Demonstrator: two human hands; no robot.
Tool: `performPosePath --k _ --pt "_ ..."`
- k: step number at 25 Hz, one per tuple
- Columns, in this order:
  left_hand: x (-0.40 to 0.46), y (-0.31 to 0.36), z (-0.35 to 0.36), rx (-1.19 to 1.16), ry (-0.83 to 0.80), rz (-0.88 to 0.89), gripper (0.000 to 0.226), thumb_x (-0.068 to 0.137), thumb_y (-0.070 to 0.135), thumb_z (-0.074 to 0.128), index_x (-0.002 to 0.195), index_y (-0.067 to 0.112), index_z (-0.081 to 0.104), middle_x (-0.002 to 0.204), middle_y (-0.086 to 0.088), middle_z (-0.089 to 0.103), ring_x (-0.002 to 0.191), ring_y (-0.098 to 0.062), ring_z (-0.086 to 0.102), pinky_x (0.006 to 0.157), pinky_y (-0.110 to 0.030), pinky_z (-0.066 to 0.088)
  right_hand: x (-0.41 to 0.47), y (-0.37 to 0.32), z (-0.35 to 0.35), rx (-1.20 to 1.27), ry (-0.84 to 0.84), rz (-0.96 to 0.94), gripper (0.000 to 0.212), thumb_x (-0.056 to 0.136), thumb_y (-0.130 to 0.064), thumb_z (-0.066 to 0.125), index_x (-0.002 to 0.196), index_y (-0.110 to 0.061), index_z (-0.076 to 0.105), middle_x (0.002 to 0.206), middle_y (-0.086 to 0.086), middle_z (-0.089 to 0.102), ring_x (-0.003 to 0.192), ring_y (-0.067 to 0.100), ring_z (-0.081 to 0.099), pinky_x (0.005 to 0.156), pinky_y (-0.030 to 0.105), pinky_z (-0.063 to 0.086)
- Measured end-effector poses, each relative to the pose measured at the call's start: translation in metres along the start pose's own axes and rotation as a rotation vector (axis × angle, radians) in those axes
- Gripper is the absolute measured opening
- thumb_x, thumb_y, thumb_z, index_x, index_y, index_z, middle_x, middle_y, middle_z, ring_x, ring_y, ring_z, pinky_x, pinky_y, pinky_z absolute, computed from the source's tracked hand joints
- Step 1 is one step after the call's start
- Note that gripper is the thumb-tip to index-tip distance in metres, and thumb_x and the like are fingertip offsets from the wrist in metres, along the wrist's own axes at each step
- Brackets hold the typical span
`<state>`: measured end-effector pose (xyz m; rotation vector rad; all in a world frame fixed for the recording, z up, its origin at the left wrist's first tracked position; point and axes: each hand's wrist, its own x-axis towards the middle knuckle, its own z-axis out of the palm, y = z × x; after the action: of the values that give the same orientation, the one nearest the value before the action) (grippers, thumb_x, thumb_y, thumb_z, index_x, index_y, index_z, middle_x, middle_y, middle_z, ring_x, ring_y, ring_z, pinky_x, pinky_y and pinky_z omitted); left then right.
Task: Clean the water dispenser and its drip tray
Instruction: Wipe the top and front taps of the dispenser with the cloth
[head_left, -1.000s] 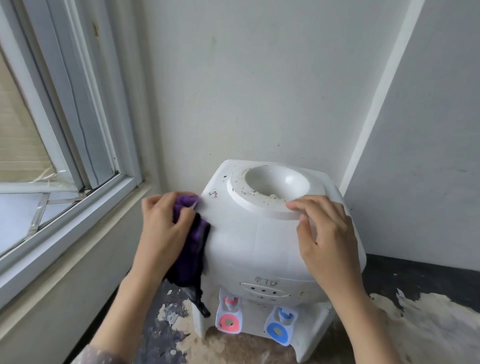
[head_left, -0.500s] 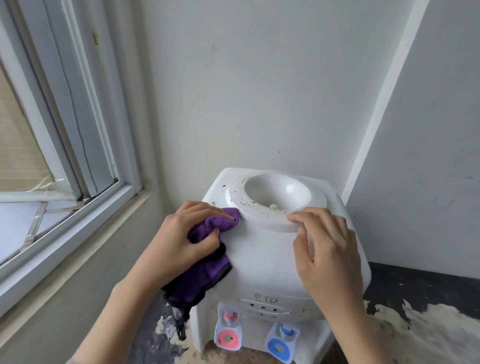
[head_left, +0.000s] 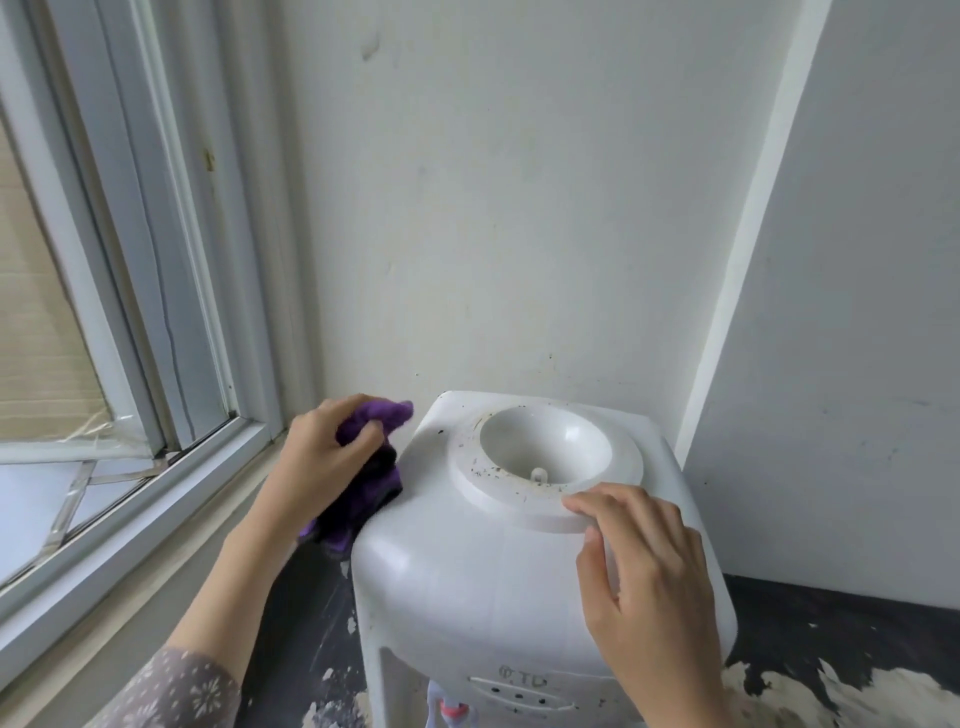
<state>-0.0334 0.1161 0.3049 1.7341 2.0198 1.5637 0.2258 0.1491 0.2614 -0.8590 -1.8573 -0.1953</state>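
Against the far wall (head_left: 519, 208), in the corner to the right of the window (head_left: 104, 312), stands the white water dispenser (head_left: 467, 571) on a dark, paint-flecked desk (head_left: 831, 623). Its top carries a round bottle well (head_left: 545, 452) whose raised rim is peppered with dark specks, thickest on the near and left side. At the bottom edge of the view, part of a tap with a red cap (head_left: 454, 709) shows under the front panel; the drip tray is out of view.

At the dispenser's upper left side, the left hand (head_left: 317, 462) grips a bunched purple cloth (head_left: 374, 467), fingers curled round it, the cloth pressed against the left wall of the casing just below the far left corner of the top. A loose end of the cloth hangs down beside the casing. On the near right, the right hand (head_left: 644, 582) rests on the dispenser's rounded shoulder, fingers relaxed and slightly bent, their tips touching the near rim of the well, thumb lying along the casing. A patterned sleeve (head_left: 176, 691) covers the left forearm at the near left.
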Motion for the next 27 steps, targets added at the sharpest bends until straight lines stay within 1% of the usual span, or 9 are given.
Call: performPosePath --k 4,8,12,14,16,20,22,24,27 --pt "0.005 -0.001 0.002 0.100 -0.315 0.105 0.040 0.083 0.005 0.059 0.096 0.042 0.069 0.101 0.015 0.064 0.088 -0.001 0.059 0.075 -0.007 0.041 0.003 0.001 0.007 -0.007 0.043 -0.025 0.029 0.080 -0.018 0.042 0.091 -0.019 0.069 0.094 -0.006 0.064 0.087 0.016 0.051 0.070 0.027 0.034" --pt "0.043 -0.011 0.015 0.141 -0.398 0.108 0.033 0.088 0.012 0.060 0.108 0.036 0.070 0.105 0.015 0.064 0.096 0.001 0.058 0.086 -0.013 0.043 0.007 0.001 0.011 -0.005 0.070 -0.039 0.027 0.076 -0.019 0.043 0.093 -0.026 0.062 0.093 -0.007 0.064 0.087 0.015 0.052 0.069 0.026 0.034" --pt "0.085 -0.010 0.041 0.213 -0.498 0.115 0.035 0.089 0.008 0.055 0.108 0.034 0.070 0.103 0.028 0.063 0.094 0.012 0.055 0.083 -0.002 0.036 0.011 0.000 0.013 -0.023 0.091 -0.046 0.027 0.071 -0.020 0.043 0.094 -0.032 0.052 0.090 -0.009 0.064 0.085 0.013 0.051 0.067 0.026 0.033" --pt "0.105 -0.015 0.058 0.268 -0.486 0.102 0.033 0.090 0.008 0.052 0.109 0.029 0.070 0.106 0.022 0.065 0.095 0.005 0.055 0.081 -0.002 0.035 0.013 -0.001 0.015 -0.029 0.107 -0.049 0.029 0.068 -0.018 0.043 0.091 -0.033 0.051 0.087 -0.010 0.065 0.083 0.012 0.051 0.064 0.026 0.033" --pt "0.117 -0.023 0.066 0.312 -0.404 0.030 0.030 0.092 0.009 0.048 0.110 0.022 0.069 0.111 0.011 0.067 0.103 -0.007 0.057 0.085 -0.012 0.038 0.014 0.000 0.015 -0.032 0.121 -0.050 0.031 0.065 -0.017 0.043 0.090 -0.035 0.050 0.084 -0.011 0.065 0.080 0.010 0.050 0.063 0.026 0.032" --pt "0.107 -0.034 0.050 0.107 -0.167 -0.053 0.027 0.095 0.005 0.048 0.107 0.017 0.068 0.104 0.004 0.069 0.096 -0.011 0.063 0.086 -0.020 0.045 0.013 0.001 0.016 -0.038 0.144 -0.068 0.033 0.062 -0.014 0.042 0.086 -0.034 0.050 0.079 -0.012 0.065 0.077 0.009 0.050 0.061 0.025 0.031" --pt "0.096 -0.025 0.041 0.070 -0.274 0.035 0.027 0.095 0.004 0.049 0.105 0.019 0.070 0.093 0.008 0.067 0.079 -0.004 0.062 0.074 -0.014 0.045 0.013 0.002 0.018 -0.043 0.150 -0.073 0.032 0.062 -0.014 0.042 0.086 -0.034 0.050 0.079 -0.011 0.065 0.077 0.009 0.050 0.061 0.025 0.032" --pt "0.091 -0.018 0.044 0.164 -0.428 0.100 0.029 0.095 0.004 0.049 0.106 0.021 0.070 0.093 0.013 0.064 0.080 -0.002 0.060 0.073 -0.010 0.043 0.013 0.003 0.018 -0.048 0.149 -0.076 0.032 0.063 -0.014 0.043 0.087 -0.034 0.050 0.079 -0.011 0.066 0.077 0.010 0.050 0.061 0.026 0.032" --pt "0.104 -0.026 0.054 0.198 -0.383 0.013 0.030 0.095 0.005 0.047 0.105 0.023 0.068 0.088 0.024 0.063 0.078 0.009 0.058 0.068 -0.003 0.039 0.013 0.002 0.019 -0.044 0.117 -0.074 0.032 0.063 -0.014 0.043 0.087 -0.034 0.051 0.080 -0.011 0.066 0.077 0.010 0.050 0.061 0.026 0.033"
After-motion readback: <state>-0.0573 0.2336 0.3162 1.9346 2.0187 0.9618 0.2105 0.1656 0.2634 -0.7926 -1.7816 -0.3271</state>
